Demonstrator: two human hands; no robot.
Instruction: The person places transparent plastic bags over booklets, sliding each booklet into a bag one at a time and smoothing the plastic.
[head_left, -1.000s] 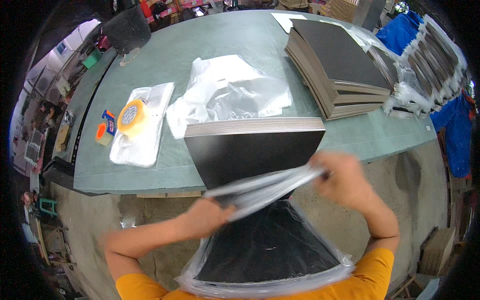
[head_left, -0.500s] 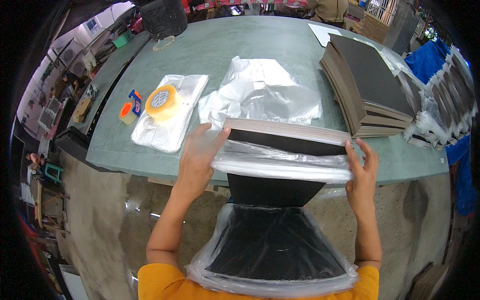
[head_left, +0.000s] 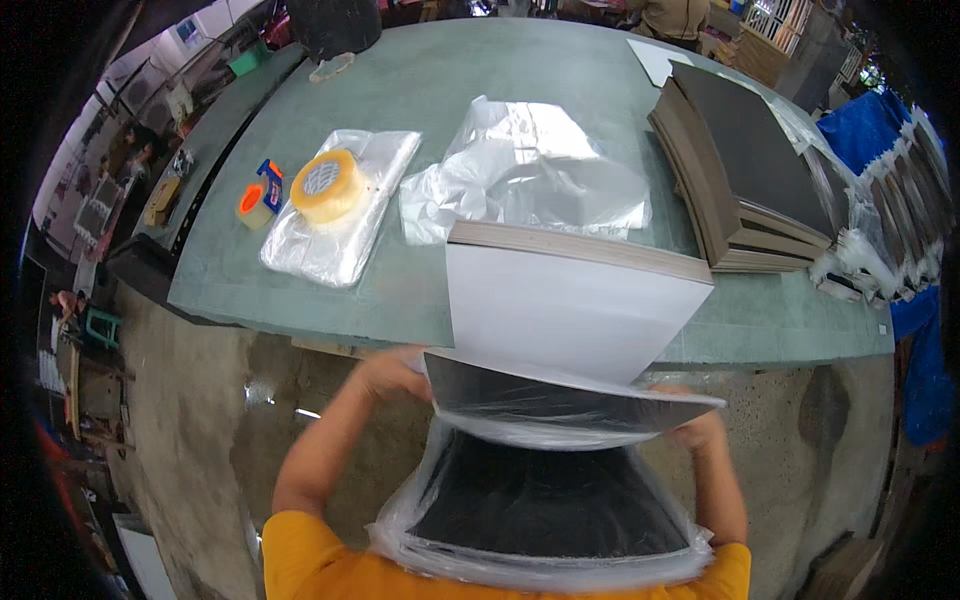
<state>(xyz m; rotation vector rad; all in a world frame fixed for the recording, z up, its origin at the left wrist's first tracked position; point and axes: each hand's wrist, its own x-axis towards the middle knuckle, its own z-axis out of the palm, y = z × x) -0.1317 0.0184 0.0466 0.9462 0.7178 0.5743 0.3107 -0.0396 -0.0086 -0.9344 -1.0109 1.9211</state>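
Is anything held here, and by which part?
A black panel, partly in clear plastic, held by its opposite ends: left hand at the left, right hand at the right.

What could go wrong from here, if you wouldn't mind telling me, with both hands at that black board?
The clear plastic along the lower edge of the black board might snag or tear between the left hand and right hand. The white-faced stack stands on edge at the table's near side, with no hand visibly bracing it, so a bump might tip it. The pile of dark boards looks uneven and might slide.
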